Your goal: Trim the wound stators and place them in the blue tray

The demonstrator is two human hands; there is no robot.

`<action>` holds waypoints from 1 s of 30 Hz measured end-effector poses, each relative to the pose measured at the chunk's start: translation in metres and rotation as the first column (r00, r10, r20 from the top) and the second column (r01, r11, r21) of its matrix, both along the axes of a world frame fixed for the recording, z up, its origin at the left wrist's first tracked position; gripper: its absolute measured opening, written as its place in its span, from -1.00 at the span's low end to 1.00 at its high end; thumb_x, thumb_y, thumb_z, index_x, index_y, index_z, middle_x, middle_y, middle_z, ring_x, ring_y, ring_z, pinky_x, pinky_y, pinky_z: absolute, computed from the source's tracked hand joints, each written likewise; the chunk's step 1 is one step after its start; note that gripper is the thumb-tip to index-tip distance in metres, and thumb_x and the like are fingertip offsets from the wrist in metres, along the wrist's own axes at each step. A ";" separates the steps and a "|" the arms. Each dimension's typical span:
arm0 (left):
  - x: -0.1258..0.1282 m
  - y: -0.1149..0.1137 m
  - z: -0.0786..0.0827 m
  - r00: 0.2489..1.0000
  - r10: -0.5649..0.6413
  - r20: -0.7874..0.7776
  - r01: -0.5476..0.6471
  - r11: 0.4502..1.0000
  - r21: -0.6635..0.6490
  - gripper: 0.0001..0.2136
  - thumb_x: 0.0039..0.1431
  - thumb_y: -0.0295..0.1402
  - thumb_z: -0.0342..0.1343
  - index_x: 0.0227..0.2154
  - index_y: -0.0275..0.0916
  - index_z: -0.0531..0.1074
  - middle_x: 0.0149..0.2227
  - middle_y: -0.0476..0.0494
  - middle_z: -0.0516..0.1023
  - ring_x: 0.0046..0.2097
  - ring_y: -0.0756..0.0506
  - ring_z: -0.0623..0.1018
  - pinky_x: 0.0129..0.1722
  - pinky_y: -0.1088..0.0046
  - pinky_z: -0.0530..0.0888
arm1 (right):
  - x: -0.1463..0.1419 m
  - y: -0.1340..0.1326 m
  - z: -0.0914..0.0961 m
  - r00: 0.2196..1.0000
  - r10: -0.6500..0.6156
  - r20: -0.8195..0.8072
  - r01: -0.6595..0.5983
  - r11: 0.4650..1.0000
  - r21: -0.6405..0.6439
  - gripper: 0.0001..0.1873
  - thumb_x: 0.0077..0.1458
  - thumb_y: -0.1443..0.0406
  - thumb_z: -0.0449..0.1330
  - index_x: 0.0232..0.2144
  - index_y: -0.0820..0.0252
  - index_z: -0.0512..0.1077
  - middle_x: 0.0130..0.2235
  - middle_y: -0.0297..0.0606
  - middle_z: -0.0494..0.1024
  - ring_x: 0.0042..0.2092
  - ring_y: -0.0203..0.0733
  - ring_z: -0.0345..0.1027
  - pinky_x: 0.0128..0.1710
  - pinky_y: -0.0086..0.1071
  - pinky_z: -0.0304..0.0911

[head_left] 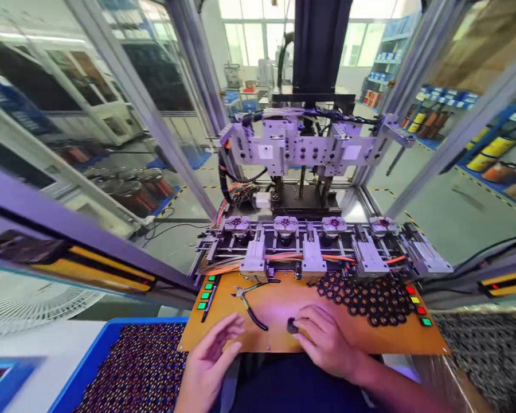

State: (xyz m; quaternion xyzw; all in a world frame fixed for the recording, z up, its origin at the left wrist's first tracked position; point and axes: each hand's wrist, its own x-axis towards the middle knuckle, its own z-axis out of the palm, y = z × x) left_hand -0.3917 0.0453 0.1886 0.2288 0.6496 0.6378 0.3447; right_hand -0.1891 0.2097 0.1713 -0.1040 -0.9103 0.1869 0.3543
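Note:
My right hand (327, 341) rests on the orange work board (284, 304), its fingers curled round a small black ring-shaped part (292, 326). My left hand (210, 355) hovers at the board's near left edge with its fingers stretched out and nothing in it. A pair of black-handled pliers (251, 301) lies on the board just beyond my left hand. A heap of several black ring parts (370, 295) covers the board's right side. Behind the board stands a winding machine (313, 241) with a row of stations.
A blue tray (124, 367) of small dark parts sits at the lower left. Green buttons (206, 292) line the board's left edge, coloured buttons (417, 304) its right. Glass panels and metal frame posts enclose the machine. A dark mesh mat (490, 350) lies at the right.

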 end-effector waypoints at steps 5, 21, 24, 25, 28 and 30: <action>-0.006 -0.023 -0.052 0.993 0.090 0.078 -0.064 0.955 -0.289 -0.60 -0.20 -0.06 0.43 -0.31 -0.19 0.64 -0.19 -0.14 0.70 -0.07 -0.22 0.64 0.04 0.35 0.53 | 0.063 0.005 -0.068 0.974 -0.215 0.068 0.203 0.967 0.152 -0.70 0.32 0.46 -0.06 -0.25 0.35 0.47 -0.28 -0.07 0.55 -0.20 -0.10 0.44 -0.22 -0.20 0.45; 0.007 0.024 -0.054 0.988 -0.048 0.148 0.097 0.935 -0.341 -0.48 -0.36 0.09 0.41 -0.39 -0.22 0.64 -0.26 -0.21 0.70 -0.13 -0.23 0.63 0.00 0.30 0.53 | 0.101 0.020 -0.090 0.868 -0.466 0.174 0.418 0.873 0.253 -0.67 0.23 0.49 0.03 0.00 0.39 0.44 -0.05 0.08 0.52 0.08 0.15 0.32 -0.03 0.04 0.35; 0.008 0.015 -0.060 0.985 0.002 0.175 0.059 0.938 -0.341 -0.49 -0.37 0.07 0.42 -0.39 -0.21 0.63 -0.26 -0.18 0.70 -0.12 -0.22 0.62 0.00 0.35 0.51 | 0.089 0.008 -0.084 0.899 -0.413 0.148 0.379 0.901 0.211 -0.66 0.22 0.47 0.08 0.04 0.38 0.40 0.00 0.09 0.49 0.13 0.14 0.31 0.01 0.03 0.38; 0.008 0.013 -0.062 0.984 0.012 0.181 0.051 0.940 -0.337 -0.50 -0.36 0.06 0.42 -0.38 -0.21 0.63 -0.25 -0.16 0.70 -0.11 -0.20 0.62 0.00 0.37 0.51 | 0.081 0.005 -0.083 0.913 -0.382 0.142 0.353 0.915 0.194 -0.66 0.22 0.46 0.08 0.04 0.36 0.39 -0.01 0.07 0.50 0.12 0.10 0.33 0.02 -0.01 0.40; 0.010 0.006 -0.068 0.981 0.017 0.192 0.044 0.951 -0.308 -0.53 -0.28 0.04 0.41 -0.36 -0.20 0.62 -0.26 -0.13 0.70 -0.13 -0.16 0.61 -0.04 0.42 0.50 | 0.048 0.000 -0.081 0.953 -0.264 0.149 0.245 0.960 0.138 -0.71 0.25 0.40 0.08 0.00 0.31 0.41 -0.07 -0.02 0.55 0.01 -0.03 0.43 -0.02 -0.14 0.46; 0.012 0.003 -0.069 0.981 0.013 0.196 0.043 0.960 -0.278 -0.55 -0.23 0.02 0.41 -0.34 -0.22 0.62 -0.29 -0.13 0.70 -0.18 -0.15 0.62 -0.07 0.42 0.50 | 0.016 0.001 -0.080 0.968 -0.183 0.172 0.167 0.980 0.105 -0.72 0.23 0.35 0.11 -0.02 0.30 0.42 -0.07 -0.02 0.55 -0.02 -0.06 0.44 -0.03 -0.18 0.47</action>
